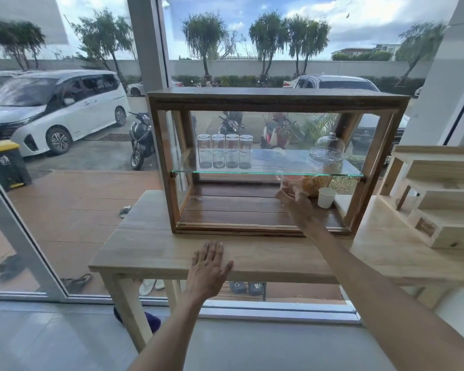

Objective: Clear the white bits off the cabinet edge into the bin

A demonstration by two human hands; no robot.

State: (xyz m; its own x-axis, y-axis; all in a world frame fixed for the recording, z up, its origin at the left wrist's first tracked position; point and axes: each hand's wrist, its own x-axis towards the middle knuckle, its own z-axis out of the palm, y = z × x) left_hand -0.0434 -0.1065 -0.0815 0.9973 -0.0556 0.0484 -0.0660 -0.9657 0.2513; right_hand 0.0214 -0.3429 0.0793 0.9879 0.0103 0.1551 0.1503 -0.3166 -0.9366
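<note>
- Nearest me, the left hand [209, 266] lies flat, palm down and fingers spread, on the front edge of the pale wooden table [145, 247], holding nothing.
- At about two o'clock from it, the right hand [296, 207] reaches over the dark wood-framed glass display cabinet [276, 99]'s bottom edge, fingers touching a translucent pink plastic cup [291, 182]; I cannot tell whether they are closed around it.
- Just at three o'clock of that cup stands a small white paper cup [326, 197] on the cabinet floor.
- I cannot make out any white bits on the cabinet edge.
- On the glass shelf [265, 171] above, four clear drinking glasses [224, 151] stand at ten o'clock, a domed glass jar [326, 156] at one o'clock.
- Farthest, outside the window at nine o'clock, a grey bin with a yellow lid [4, 164].
</note>
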